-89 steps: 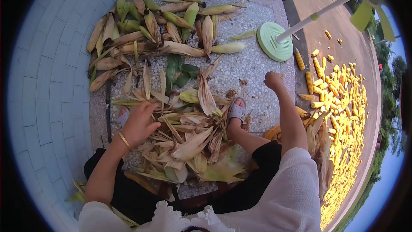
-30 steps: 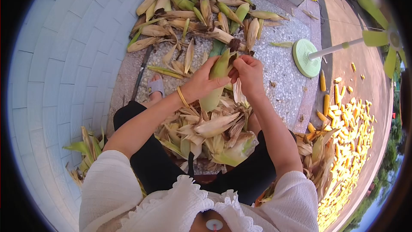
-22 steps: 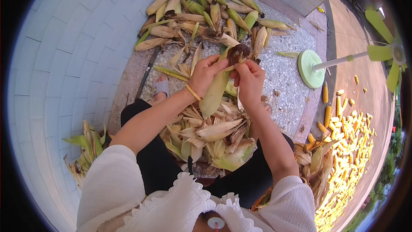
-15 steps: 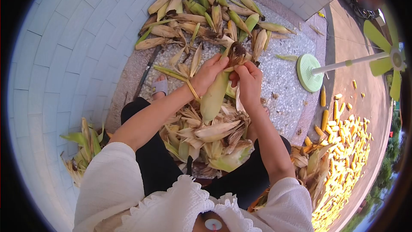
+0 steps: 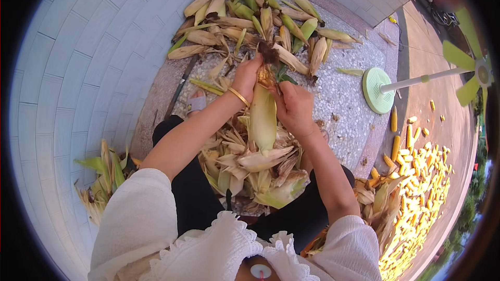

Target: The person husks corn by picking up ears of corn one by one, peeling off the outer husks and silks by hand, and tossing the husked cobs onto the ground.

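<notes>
The left grip (image 5: pixel 247 80) is wrapped around the upper end of a partly opened corn ear (image 5: pixel 264 76). The right grip (image 5: pixel 295 109) pinches its husk (image 5: pixel 263 119); hidden fingertips leave the amount unclear. An uneven tug could tear the husk short or twist the ear loose. The ear lies between both grips, above loose husks (image 5: pixel 265 160); unopened ears (image 5: pixel 240 10) lie beyond them.

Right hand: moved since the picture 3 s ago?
Yes: the right hand has moved left, away from the fan's green base, and is now at the corn ear.
</notes>
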{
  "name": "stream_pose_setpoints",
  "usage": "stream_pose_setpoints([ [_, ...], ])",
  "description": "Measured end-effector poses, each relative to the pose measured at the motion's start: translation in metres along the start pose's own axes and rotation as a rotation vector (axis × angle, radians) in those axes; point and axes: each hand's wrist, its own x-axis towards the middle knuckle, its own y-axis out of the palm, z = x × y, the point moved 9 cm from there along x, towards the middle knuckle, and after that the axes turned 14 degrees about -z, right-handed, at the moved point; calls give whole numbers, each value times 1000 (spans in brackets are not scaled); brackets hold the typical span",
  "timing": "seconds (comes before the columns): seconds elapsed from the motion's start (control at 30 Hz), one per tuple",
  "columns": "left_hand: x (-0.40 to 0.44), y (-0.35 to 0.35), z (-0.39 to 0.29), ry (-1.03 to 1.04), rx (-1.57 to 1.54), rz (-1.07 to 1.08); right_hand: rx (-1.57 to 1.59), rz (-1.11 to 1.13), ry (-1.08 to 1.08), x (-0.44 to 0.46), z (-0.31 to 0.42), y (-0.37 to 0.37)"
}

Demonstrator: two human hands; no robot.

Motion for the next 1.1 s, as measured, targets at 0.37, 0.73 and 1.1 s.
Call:
stream_pose_setpoints([
  [0.37, 36, -7, 38, -76, 23, 37, 1170, -311, 1000, -6, -53, 53],
  [0.73, 78, -57, 11, 87, 409, -338, 1021, -325, 1006, -19, -59, 95],
  [1.1, 99, -181, -18, 35, 280, -578, 772, 76, 681, -54, 42, 59],
])
